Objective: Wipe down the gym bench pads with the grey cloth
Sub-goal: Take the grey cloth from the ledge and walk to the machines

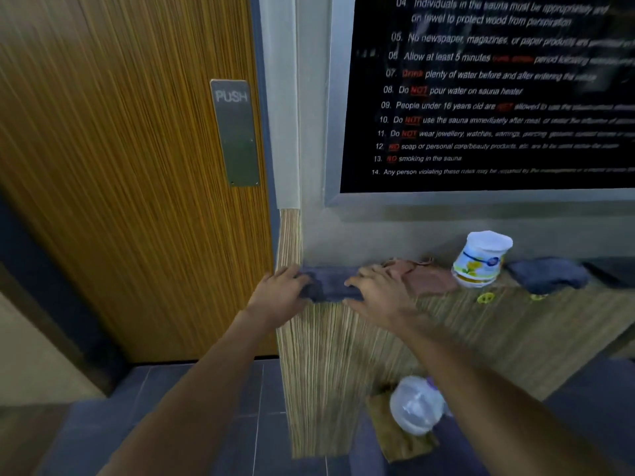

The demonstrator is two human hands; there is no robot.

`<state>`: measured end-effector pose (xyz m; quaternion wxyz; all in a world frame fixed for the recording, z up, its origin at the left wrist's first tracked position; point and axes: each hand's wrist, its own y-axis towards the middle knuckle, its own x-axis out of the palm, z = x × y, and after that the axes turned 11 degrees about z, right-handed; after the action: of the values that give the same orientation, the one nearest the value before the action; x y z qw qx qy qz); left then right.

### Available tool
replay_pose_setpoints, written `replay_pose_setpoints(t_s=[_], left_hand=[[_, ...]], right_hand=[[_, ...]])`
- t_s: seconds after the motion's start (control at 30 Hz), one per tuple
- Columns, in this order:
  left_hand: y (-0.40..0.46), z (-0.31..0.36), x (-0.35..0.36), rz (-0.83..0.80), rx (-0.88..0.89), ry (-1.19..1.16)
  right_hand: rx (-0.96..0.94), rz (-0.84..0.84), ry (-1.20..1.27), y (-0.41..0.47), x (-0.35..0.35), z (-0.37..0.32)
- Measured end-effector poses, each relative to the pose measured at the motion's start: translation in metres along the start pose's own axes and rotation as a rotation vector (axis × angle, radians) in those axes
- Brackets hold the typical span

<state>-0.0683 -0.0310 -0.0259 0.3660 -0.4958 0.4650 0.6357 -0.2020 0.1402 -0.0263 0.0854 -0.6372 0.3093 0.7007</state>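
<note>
Gripping: left hand (280,293) and right hand (378,290) probably clutch the blurred grey cloth (328,285).
Cloth axis: left-right, frame centre.

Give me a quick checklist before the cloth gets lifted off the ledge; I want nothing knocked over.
1. Left hand on the grey cloth: ok, fingers curl over its left end.
2. Right hand on the cloth: ok, it rests on the right end; grip cannot tell.
3. Cloth free of the pink cloth: cannot tell, the right hand hides the border.
4. Tub clear of the hands: ok, it stands apart to the right.
5. Bench pads in view: not ok, none visible.
</note>
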Motion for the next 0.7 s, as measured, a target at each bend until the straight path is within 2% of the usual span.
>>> replay_pose_setpoints(t_s=[0.3, 0.7], left_hand=[[0.005, -0.009, -0.008, 0.023, 0.059, 0.036], [-0.002, -0.002, -0.033, 0.211, 0.07, -0.089]], right_hand=[[-0.094, 0.067, -0.011, 0.009, 0.002, 0.006], [-0.069, 0.233, 0.073, -0.001, -0.02, 0.009]])
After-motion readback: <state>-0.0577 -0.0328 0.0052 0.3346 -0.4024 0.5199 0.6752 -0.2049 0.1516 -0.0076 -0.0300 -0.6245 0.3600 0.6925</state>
